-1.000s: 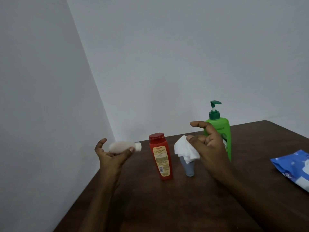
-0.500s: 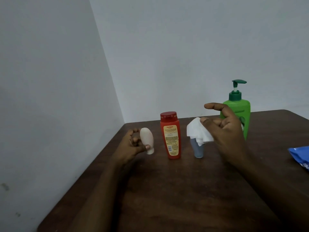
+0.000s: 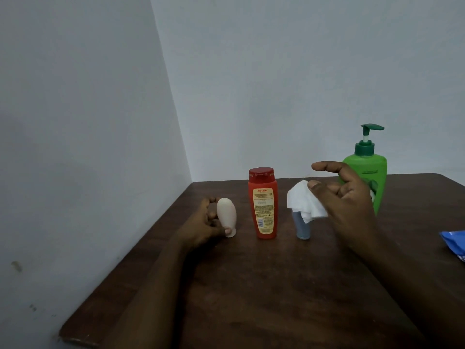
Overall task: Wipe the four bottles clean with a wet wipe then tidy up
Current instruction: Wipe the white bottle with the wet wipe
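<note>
Four bottles stand in a row on the dark wooden table (image 3: 289,285). At the left, a small cream bottle (image 3: 226,216) rests cap-down, and my left hand (image 3: 204,224) still grips it from the left side. A red bottle (image 3: 263,203) with a yellow label stands upright beside it. To its right is a small grey-blue bottle (image 3: 302,227), its top hidden behind a white wet wipe (image 3: 303,200). My right hand (image 3: 346,197) pinches that wipe above the grey-blue bottle. A green pump bottle (image 3: 366,167) stands behind my right hand.
A blue wet-wipe pack (image 3: 455,244) lies at the right edge of the view. Grey walls meet in a corner behind the table's far left edge. The table's left edge runs diagonally toward me.
My left hand carried the cream bottle down from the air, turned it upright cap-down and stood it on the table left of the red bottle. The right hand stayed holding the wipe.
</note>
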### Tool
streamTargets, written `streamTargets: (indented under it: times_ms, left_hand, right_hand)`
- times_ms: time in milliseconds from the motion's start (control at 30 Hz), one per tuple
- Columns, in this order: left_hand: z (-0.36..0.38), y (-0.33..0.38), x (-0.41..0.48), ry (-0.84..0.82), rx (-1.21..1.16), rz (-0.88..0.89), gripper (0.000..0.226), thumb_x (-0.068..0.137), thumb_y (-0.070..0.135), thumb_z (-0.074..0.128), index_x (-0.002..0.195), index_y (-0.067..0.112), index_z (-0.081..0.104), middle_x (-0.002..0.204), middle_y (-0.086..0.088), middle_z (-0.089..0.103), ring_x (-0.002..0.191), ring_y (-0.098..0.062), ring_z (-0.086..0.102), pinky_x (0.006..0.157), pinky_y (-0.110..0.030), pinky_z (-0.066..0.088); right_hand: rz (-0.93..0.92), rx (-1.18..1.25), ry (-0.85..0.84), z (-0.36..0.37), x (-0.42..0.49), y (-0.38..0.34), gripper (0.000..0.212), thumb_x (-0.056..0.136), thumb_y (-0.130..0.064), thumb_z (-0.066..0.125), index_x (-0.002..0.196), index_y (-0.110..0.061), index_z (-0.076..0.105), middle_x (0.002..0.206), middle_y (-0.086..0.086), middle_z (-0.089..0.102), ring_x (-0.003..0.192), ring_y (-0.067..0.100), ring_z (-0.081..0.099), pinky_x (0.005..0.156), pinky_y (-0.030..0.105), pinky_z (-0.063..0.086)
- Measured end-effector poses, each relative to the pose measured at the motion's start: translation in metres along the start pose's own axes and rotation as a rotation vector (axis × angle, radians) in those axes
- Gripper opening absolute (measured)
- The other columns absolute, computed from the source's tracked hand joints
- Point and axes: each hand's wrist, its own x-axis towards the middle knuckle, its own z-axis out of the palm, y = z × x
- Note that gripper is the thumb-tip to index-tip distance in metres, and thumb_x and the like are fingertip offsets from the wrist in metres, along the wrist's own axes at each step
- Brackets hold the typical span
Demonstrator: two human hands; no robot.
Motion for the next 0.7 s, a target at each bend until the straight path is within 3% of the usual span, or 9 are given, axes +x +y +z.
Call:
streamTargets:
  times_ms: [267,433,567,700]
  left_hand:
    - [-0.0001,0.0025,-0.0006,-0.029,0.025,0.002,0.107,0.067,0.018,0.098,0.146,0.047,0.03,0.128,0.002,0.067,0.116,-0.019,0.066,0.097,-0.047,0.06]
    - [-0.0028,0.0015,0.0009,-0.077,-0.03,0.011,0.114,0.067,0.003,0.094,0.146,0.053,0.029,0.137,-0.001,0.063,0.124,-0.023,0.062,0.102,-0.05,0.057]
    - [-0.0037,0.0038,-0.0004,-0.083,-0.055,0.011,0.118,0.074,-0.005,0.086,0.155,0.053,0.022,0.131,0.004,0.064,0.125,-0.025,0.062,0.104,-0.051,0.056]
    - [-0.0019,0.0018,0.0007,-0.097,0.006,0.032,0.122,0.077,-0.002,0.086,0.157,0.057,0.015,0.148,0.0,0.055,0.131,-0.025,0.059,0.105,-0.049,0.055]
  right_hand:
    - [0.001,-0.001,-0.008,0.0005,0.0001,0.0031,0.028,0.098,-0.007,0.065,0.122,-0.022,0.064,0.059,0.016,0.066,0.058,0.016,0.064,0.06,0.027,0.051]
    - [-0.012,-0.009,-0.005,-0.0011,0.0018,0.0027,0.028,0.098,-0.008,0.065,0.121,-0.024,0.064,0.06,0.017,0.066,0.059,0.016,0.064,0.059,0.025,0.051]
    - [-0.013,0.004,-0.001,-0.0027,0.003,0.0016,0.028,0.098,-0.007,0.065,0.121,-0.023,0.064,0.064,0.022,0.067,0.061,0.019,0.066,0.059,0.026,0.053]
    - [-0.021,-0.01,0.003,-0.0026,0.0026,0.0007,0.027,0.098,-0.008,0.065,0.12,-0.024,0.064,0.063,0.021,0.067,0.061,0.017,0.066,0.06,0.026,0.053]
